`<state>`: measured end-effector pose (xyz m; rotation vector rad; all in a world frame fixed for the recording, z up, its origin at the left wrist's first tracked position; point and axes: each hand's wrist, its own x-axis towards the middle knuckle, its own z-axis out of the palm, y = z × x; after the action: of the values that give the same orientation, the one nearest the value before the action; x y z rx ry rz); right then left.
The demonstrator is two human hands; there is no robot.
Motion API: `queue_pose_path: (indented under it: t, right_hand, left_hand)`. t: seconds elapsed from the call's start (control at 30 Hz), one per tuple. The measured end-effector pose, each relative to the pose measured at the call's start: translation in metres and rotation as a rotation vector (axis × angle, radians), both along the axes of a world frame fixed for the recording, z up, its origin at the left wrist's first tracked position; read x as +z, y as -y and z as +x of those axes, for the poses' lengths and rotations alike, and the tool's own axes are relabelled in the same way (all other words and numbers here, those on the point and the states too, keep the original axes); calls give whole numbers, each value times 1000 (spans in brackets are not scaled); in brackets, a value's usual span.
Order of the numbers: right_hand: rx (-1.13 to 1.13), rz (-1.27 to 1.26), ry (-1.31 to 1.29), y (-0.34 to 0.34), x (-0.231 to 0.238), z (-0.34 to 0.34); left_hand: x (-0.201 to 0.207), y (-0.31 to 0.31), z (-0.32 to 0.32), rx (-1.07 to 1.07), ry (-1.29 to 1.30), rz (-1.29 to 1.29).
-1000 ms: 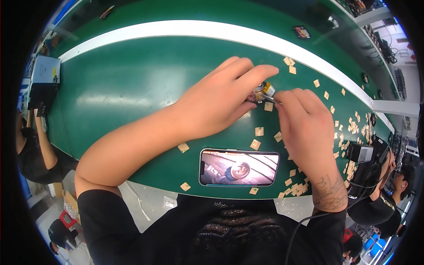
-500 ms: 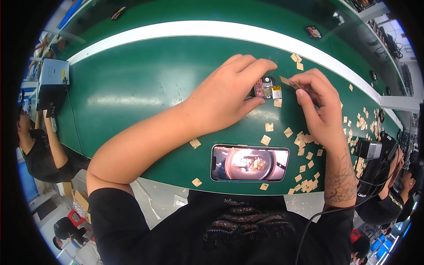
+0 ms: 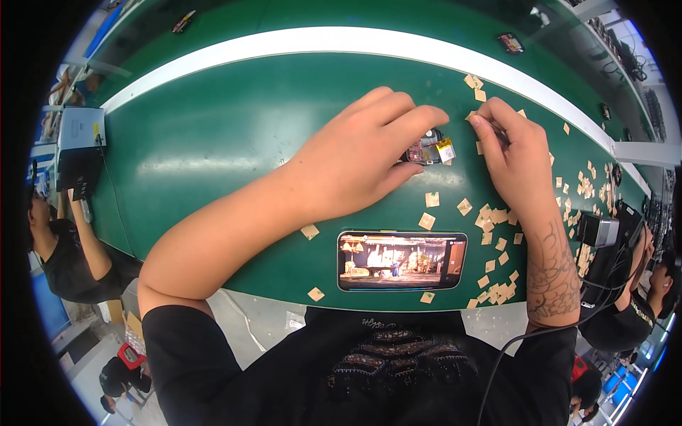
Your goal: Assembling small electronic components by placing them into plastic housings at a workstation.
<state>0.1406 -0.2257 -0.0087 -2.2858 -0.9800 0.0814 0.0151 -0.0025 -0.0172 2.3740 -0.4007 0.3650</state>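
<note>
My left hand (image 3: 369,153) is closed around a small black device housing (image 3: 435,135), thumb at its near edge and fingers over its far side. Inside the housing a reddish circuit board (image 3: 419,150) shows, with a small silver battery (image 3: 445,150) with yellow tape at its right end. To the right of it, my right hand (image 3: 513,145) is raised with thumb and forefinger pinched on a small tan paper square (image 3: 470,117). Something thin and dark shows between its curled fingers; I cannot make out what. The two hands are apart.
A phone (image 3: 402,261) playing a video lies near the table's front edge. Many tan squares (image 3: 486,216) are scattered to the right. A black machine with a grey block (image 3: 598,231) and cable stands at far right. Beyond the white rail (image 3: 341,41) lie other devices (image 3: 510,42). People sit at both sides.
My right hand has shifted slightly, its fingers curling closer round the tan square. The device in my left hand has tilted a little. The phone's picture has changed.
</note>
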Motion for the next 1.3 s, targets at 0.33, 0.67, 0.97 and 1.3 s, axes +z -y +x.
queue_pose_path:
  t: [0.33, 0.67, 0.97, 1.3]
  right_hand:
    - [245, 78, 5, -4, 12, -13]
    - [378, 156, -1, 0, 14, -14]
    - [305, 9, -405, 6, 29, -4]
    - [258, 78, -173, -8, 19, -28]
  left_hand:
    - [-1, -1, -1, -1, -18, -9]
    - [9, -2, -1, -28, -106, 3]
    - [-1, -5, -6, -75, 107, 228]
    - [1, -1, -9, -78, 182, 434]
